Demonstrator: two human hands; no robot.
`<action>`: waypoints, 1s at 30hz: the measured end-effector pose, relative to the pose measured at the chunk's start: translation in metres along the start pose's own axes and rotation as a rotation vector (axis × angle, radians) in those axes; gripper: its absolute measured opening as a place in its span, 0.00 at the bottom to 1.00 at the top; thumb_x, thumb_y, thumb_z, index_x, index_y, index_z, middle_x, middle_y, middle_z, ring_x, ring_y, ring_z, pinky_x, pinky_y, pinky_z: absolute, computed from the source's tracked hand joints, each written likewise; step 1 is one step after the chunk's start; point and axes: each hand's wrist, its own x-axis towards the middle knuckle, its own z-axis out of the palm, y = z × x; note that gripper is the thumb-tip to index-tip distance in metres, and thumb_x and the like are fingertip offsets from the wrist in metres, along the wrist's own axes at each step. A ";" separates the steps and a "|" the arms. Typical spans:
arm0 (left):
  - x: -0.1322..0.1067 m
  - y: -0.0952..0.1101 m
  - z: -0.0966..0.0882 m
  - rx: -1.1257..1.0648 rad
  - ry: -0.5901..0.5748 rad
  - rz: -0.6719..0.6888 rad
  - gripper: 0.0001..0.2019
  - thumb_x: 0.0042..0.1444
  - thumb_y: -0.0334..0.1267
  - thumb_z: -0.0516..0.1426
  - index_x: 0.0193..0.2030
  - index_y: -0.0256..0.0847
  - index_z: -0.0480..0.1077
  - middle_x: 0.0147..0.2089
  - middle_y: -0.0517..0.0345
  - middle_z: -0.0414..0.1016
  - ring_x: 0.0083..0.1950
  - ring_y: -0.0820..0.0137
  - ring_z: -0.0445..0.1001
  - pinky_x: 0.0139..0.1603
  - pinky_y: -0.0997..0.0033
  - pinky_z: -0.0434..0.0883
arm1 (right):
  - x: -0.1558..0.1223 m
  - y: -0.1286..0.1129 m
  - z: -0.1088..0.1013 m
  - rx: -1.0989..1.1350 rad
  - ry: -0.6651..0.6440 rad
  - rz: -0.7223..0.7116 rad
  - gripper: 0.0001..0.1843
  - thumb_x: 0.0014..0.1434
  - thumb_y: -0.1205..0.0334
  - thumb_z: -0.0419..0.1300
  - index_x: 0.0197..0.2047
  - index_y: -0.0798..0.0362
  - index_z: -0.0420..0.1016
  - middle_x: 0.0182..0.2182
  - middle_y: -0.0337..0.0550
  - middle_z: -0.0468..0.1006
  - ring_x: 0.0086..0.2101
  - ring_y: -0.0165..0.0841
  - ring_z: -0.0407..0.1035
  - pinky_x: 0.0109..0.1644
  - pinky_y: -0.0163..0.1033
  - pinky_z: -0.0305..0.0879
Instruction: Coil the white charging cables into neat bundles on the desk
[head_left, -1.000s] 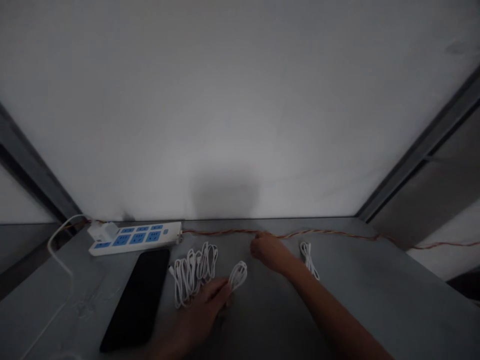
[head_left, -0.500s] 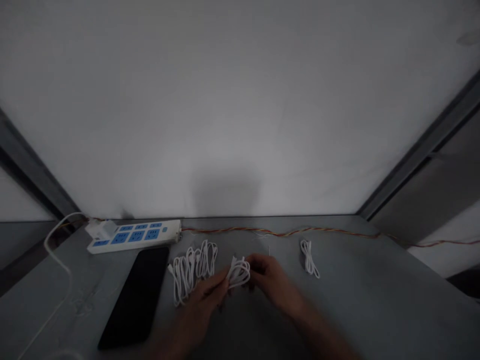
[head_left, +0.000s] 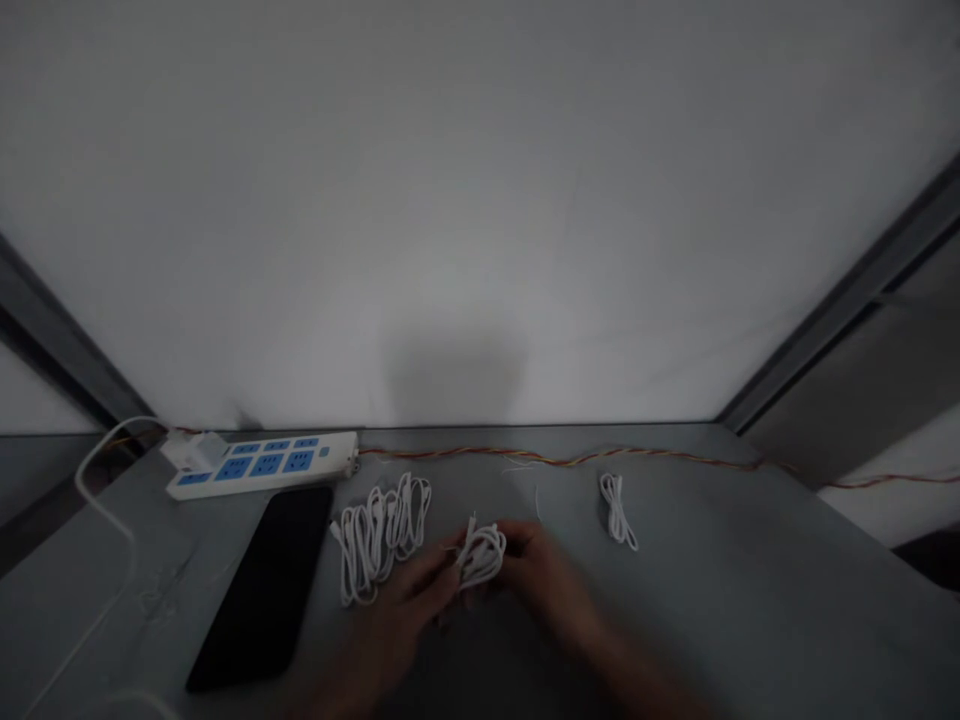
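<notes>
A coiled white cable is held up between my two hands above the grey table. My left hand grips the coil's left side, thumb and fingers closed on it. From the right, my right hand has its bent fingers against the coil's other side; its fingertips are partly hidden behind the loops. Just left of my left hand lies a row of several coiled white cables. Another single coiled white cable rests on the table to the right.
A white power strip with blue sockets and a plugged-in white charger lies at the back left. A black phone-like slab lies in front of it. Twisted red and yellow wires run along the back by the white wall.
The coil in my hands has turned slightly, and my right hand has closed in nearer to it. The view has shifted a little; the cables on the table stay put.
</notes>
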 end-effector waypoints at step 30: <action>0.009 -0.028 0.009 0.899 0.319 0.665 0.20 0.65 0.31 0.44 0.57 0.37 0.68 0.51 0.45 0.80 0.51 0.61 0.79 0.50 0.58 0.78 | -0.003 0.013 0.024 -0.282 0.195 -0.007 0.17 0.58 0.51 0.59 0.35 0.56 0.80 0.28 0.44 0.80 0.31 0.36 0.73 0.35 0.38 0.67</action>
